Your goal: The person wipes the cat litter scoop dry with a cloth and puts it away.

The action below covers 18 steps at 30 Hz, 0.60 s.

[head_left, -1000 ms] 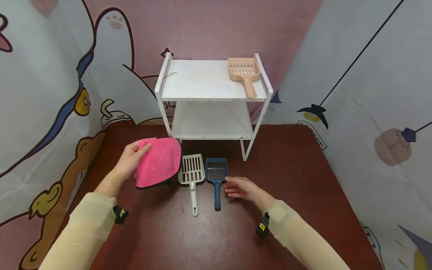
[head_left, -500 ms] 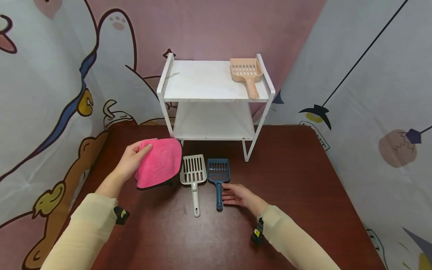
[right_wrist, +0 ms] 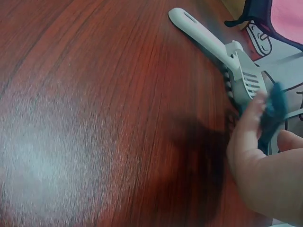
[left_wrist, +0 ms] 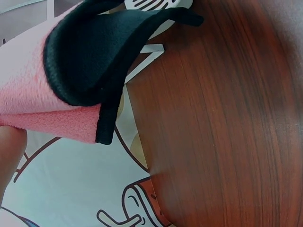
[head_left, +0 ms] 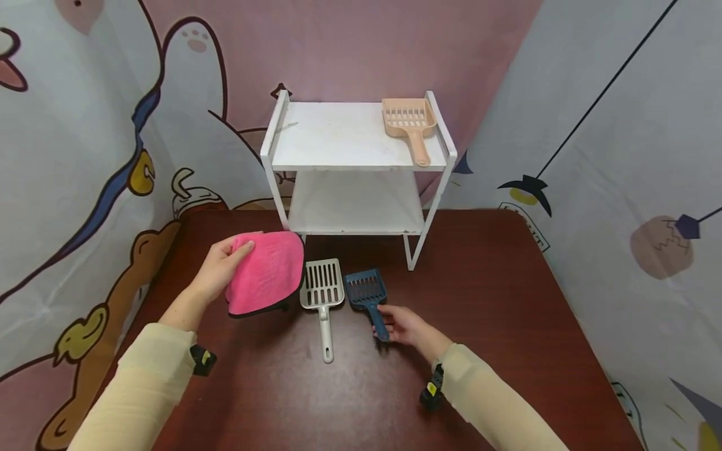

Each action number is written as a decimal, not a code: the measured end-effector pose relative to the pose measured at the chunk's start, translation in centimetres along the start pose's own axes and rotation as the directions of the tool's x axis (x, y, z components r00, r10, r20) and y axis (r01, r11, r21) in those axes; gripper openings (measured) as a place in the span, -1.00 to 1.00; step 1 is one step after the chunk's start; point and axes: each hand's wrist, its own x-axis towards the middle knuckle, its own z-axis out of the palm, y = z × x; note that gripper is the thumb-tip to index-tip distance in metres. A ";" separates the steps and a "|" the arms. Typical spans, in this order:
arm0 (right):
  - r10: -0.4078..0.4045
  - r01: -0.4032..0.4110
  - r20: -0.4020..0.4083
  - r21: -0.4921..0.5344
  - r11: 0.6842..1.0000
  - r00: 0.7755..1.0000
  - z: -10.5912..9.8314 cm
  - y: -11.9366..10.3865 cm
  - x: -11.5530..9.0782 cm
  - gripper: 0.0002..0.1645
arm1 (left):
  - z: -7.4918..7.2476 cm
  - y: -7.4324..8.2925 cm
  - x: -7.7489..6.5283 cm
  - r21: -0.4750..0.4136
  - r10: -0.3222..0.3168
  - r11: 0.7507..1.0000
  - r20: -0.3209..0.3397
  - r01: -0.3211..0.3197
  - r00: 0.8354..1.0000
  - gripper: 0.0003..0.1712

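Observation:
My left hand [head_left: 222, 266] pinches a pink cloth [head_left: 267, 270] with black edging, holding it up over the left part of the table. In the left wrist view the cloth [left_wrist: 71, 71] is folded, its dark underside showing. A blue slotted litter scoop [head_left: 365, 289] is tilted, its handle between the thumb and fingers of my right hand [head_left: 407, 327]. The right wrist view shows that scoop [right_wrist: 274, 111] blurred in the hand [right_wrist: 251, 156]. Between the cloth and the blue scoop lies a light grey litter scoop [head_left: 322, 285], handle toward me.
A white two-tier shelf [head_left: 333, 134] stands at the back of the brown table [head_left: 479, 282]. On its top tier, at the right, lies a beige litter scoop [head_left: 410, 122]. Patterned fabric walls [head_left: 598, 125] enclose the table at the back and sides.
My right hand has moved in to the blue scoop's handle and taken hold of it. The scoop has turned, its handle end swinging right and rising. My left hand stays with the cloth.

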 end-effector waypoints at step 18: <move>-0.027 0.018 0.123 0.077 0.997 0.992 -2.9 -1.2 -1.9 -0.72 | 0.4 0.7 0.2 0.008 0.024 1.000 0.011 -0.024 1.000 -0.39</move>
